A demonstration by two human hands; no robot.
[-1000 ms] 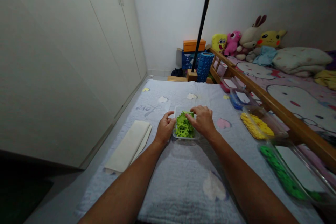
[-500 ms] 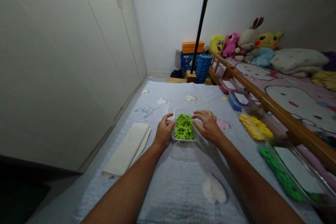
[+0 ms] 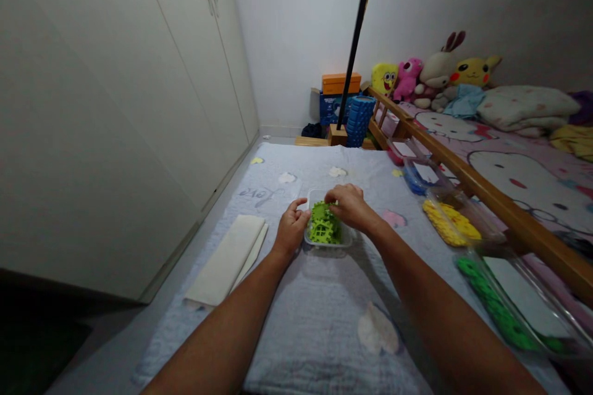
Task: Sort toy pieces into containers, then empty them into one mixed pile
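A small clear plastic container (image 3: 315, 196) sits on the pale blanket (image 3: 319, 296) and holds a light-green model (image 3: 322, 227) built from interlocking plastic pieces. My left hand (image 3: 291, 229) curls against the container's left side, thumb stretched along its edge. My right hand (image 3: 351, 205) lies over the far top of the green model, fingers bent down onto it.
A folded white cloth (image 3: 229, 257) lies to the left. Along the wooden bed rail (image 3: 491, 194) stand clear trays of yellow pieces (image 3: 448, 224), green pieces (image 3: 498, 305) and blue pieces (image 3: 414, 180). Wardrobe doors (image 3: 115, 111) fill the left. A black pole (image 3: 354, 43) and boxes stand at the back.
My right hand has moved from the container's right side up onto the top of the green model. The left hand stays at the container's left side.
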